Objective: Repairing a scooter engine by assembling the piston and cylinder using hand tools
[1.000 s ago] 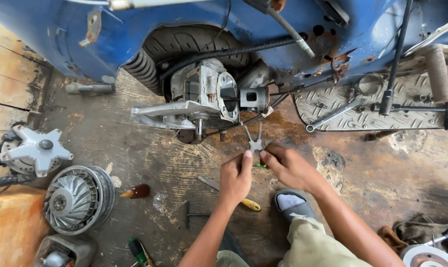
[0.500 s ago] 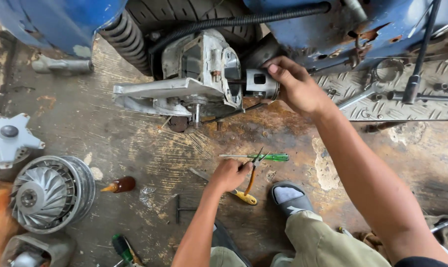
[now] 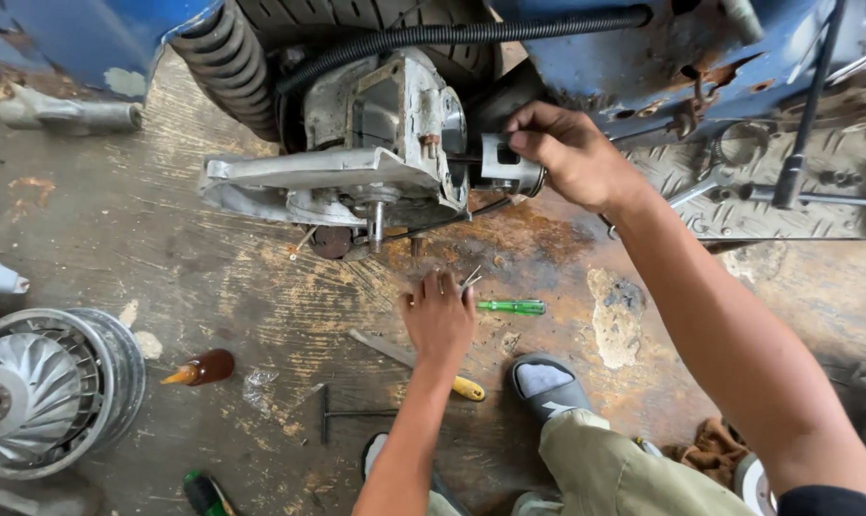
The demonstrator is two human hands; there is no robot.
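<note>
On the far left of the stained concrete floor [image 3: 117,248] sits a finned round fan cover [image 3: 46,387], silver, lying flat; just right of it a small brown bottle with an orange tip [image 3: 199,367] on its side, and lower down a green-handled tool [image 3: 203,492] partly cut off by the frame edge. Centre top: grey engine casing [image 3: 356,153] under the blue vehicle body [image 3: 624,48], black ribbed hose [image 3: 452,33] running across above it. Below the casing, left hand [image 3: 439,320] is palm-down on the floor, fingers curled over small metal pliers [image 3: 469,280] — tips poke out past the fingers, looks like a grip but can't confirm fully. Green-handled screwdriver [image 3: 511,307] lies just right of that hand, yellow-handled one [image 3: 466,387] beneath the forearm, thin T-shaped key [image 3: 347,413] to its left. Right hand [image 3: 571,153] is closed around a metal piston [image 3: 504,164] at the casing's right side, piston touching the casing. Grey sandal [image 3: 545,385] below, checker-plate footboard [image 3: 767,191] far right.
</note>
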